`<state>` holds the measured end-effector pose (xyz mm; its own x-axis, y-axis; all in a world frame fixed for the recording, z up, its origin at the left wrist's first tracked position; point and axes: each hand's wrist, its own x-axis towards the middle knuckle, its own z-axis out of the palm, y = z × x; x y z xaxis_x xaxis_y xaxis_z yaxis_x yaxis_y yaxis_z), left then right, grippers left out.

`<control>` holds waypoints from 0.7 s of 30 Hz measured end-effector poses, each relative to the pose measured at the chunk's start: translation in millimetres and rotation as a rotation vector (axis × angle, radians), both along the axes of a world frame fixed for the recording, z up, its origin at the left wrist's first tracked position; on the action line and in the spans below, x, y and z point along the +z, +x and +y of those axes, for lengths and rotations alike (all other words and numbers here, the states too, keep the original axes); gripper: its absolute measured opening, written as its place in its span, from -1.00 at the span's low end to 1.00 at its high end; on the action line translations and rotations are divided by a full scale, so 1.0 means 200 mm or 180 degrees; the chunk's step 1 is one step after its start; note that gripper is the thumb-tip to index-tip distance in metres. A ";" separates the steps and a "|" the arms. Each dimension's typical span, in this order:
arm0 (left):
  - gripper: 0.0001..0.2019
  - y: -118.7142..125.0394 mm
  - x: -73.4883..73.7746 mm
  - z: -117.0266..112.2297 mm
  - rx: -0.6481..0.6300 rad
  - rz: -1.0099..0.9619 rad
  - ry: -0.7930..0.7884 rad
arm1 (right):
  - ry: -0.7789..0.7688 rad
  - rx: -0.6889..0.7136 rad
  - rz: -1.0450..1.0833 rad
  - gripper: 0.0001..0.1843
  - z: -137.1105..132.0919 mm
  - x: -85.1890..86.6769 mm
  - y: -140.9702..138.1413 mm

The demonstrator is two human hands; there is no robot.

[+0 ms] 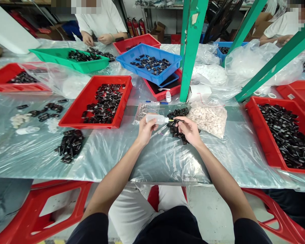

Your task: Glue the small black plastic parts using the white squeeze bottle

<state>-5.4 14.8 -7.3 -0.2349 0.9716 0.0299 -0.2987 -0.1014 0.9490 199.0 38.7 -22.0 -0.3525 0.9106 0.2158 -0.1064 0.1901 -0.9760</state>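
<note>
My left hand [145,130] is wrapped round a small white squeeze bottle [156,118] lying sideways, its yellow nozzle pointing right. My right hand [189,129] is pinched on a small black part [179,120] held at the nozzle tip. Both hands hover over the plastic-covered table [157,159], just in front of a loose pile of black parts [176,127].
A red tray of black parts [103,101] lies left, another red tray [282,135] at right. A bag of whitish pieces [208,117], a blue tray [149,64], a green tray [68,59] and a green post [190,51] stand behind. Two other people work across the table.
</note>
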 end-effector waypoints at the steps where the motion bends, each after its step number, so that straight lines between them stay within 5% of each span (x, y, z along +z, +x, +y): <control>1: -0.70 0.00 0.00 0.00 -0.0001 0.0004 0.0009 | -0.0007 -0.0002 -0.0007 -0.45 0.00 0.00 0.00; 21: -0.74 -0.01 -0.01 0.00 -0.0024 0.0063 0.0174 | 0.0091 -0.0047 -0.0099 -0.46 -0.01 0.01 0.00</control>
